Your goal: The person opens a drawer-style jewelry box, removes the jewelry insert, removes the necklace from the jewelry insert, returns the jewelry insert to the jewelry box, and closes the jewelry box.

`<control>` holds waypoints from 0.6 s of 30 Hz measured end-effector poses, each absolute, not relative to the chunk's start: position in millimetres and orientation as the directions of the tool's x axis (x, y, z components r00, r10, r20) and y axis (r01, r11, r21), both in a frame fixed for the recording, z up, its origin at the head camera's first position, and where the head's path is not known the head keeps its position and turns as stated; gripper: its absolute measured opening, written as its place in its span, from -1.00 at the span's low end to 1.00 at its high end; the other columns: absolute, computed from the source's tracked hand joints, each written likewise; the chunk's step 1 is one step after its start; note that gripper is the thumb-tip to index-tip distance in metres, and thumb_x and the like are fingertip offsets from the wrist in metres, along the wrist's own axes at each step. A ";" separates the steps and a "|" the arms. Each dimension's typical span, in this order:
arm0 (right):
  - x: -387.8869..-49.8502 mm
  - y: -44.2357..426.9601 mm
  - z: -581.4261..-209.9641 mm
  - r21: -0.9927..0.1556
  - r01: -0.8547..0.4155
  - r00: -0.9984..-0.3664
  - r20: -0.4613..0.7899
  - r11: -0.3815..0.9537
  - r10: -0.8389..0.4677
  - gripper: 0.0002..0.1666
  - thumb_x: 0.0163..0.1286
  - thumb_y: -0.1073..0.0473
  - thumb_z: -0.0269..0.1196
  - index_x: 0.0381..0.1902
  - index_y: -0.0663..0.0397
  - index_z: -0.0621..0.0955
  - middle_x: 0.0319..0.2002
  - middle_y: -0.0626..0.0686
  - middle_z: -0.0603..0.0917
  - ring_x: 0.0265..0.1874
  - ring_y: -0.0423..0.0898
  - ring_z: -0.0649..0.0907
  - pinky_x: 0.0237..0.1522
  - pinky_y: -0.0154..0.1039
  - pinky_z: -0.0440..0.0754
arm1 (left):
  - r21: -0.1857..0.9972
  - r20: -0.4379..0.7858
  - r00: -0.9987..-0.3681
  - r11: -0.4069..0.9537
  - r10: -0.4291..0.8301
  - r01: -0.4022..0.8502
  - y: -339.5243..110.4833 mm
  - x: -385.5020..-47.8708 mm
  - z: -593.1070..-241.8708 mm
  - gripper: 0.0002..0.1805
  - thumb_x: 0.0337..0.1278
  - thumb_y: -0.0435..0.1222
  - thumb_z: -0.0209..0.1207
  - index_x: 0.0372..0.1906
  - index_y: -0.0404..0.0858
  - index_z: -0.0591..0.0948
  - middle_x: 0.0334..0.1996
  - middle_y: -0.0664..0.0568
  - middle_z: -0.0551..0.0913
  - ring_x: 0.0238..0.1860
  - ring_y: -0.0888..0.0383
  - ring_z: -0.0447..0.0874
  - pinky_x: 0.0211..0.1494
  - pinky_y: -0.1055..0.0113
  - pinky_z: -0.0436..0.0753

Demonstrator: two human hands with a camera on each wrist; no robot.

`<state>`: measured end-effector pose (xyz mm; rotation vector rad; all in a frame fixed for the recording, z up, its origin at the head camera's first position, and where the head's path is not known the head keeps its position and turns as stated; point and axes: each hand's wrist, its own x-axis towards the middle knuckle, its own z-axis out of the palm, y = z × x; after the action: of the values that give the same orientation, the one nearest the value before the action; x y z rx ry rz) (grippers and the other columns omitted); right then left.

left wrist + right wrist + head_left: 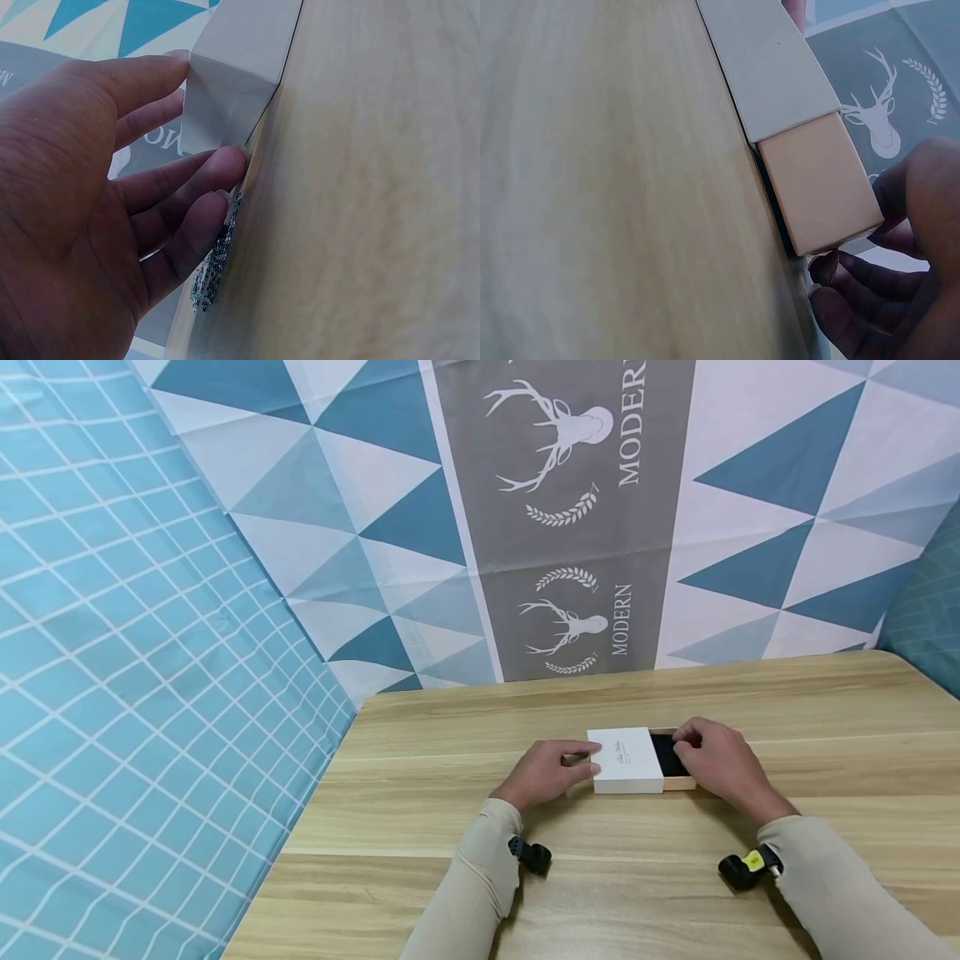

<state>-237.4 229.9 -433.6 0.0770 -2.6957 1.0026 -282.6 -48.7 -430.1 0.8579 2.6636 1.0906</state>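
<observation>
A white slide-out box (621,760) with small print on its lid lies on the wooden table, its sleeve partly off a tan-edged inner tray (821,184). Black lining (666,755) shows in the exposed part of the tray. At the sleeve's left end, my left hand (543,770) holds on with thumb and fingertips. My right hand (722,762) grips the tray's right end, thumb and curled fingers at its edge. In the left wrist view, a glittery dark-and-silver strip (216,262) shows beside the left fingertips; its kind cannot be told.
The wooden table (420,827) meets a patterned cloth wall (585,527) at the back and a blue checked cloth (150,677) on the left. A teal cushion-like shape (926,602) stands at the right edge. Black wrist cameras (534,857) sit on both sleeves.
</observation>
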 end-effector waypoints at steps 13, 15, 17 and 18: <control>-237.2 228.4 -434.9 -0.629 -0.181 -0.961 0.276 0.756 0.000 -0.75 0.41 0.23 0.11 -0.08 0.24 0.65 -0.12 0.23 0.68 -0.23 0.08 0.60 -0.19 0.03 0.52 | 0.687 0.096 -0.828 0.565 0.552 0.457 -48.8 -282.2 -431.6 -0.60 0.31 0.04 0.26 0.21 0.18 0.66 0.15 0.32 0.62 0.03 0.35 0.62 0.06 0.38 0.55; -237.1 227.8 -434.6 -0.630 -0.190 -0.959 0.283 0.753 -0.005 -0.76 0.41 0.24 0.12 -0.09 0.24 0.65 -0.12 0.22 0.68 -0.22 0.09 0.61 -0.18 0.04 0.52 | 0.688 0.097 -0.827 0.564 0.553 0.457 -48.8 -282.2 -431.4 -0.60 0.31 0.04 0.26 0.21 0.18 0.66 0.15 0.32 0.62 0.04 0.34 0.62 0.06 0.39 0.55; -237.4 227.5 -434.5 -0.632 -0.201 -0.956 0.292 0.749 -0.011 -0.77 0.41 0.26 0.13 -0.09 0.24 0.65 -0.13 0.22 0.68 -0.21 0.09 0.61 -0.17 0.04 0.52 | 0.687 0.097 -0.827 0.563 0.554 0.459 -48.9 -282.3 -431.1 -0.60 0.32 0.03 0.26 0.22 0.18 0.66 0.15 0.32 0.62 0.04 0.34 0.62 0.06 0.39 0.55; -237.3 227.2 -434.3 -0.632 -0.208 -0.955 0.297 0.747 -0.015 -0.77 0.41 0.26 0.13 -0.10 0.24 0.65 -0.14 0.21 0.68 -0.21 0.09 0.61 -0.17 0.04 0.52 | 0.688 0.098 -0.826 0.562 0.555 0.459 -48.9 -282.3 -430.9 -0.60 0.32 0.03 0.26 0.22 0.17 0.66 0.15 0.32 0.62 0.05 0.34 0.62 0.07 0.39 0.55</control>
<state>-237.3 227.2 -434.3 0.1739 -2.6741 1.0142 -282.3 -48.9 -430.9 0.8674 2.6600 1.1147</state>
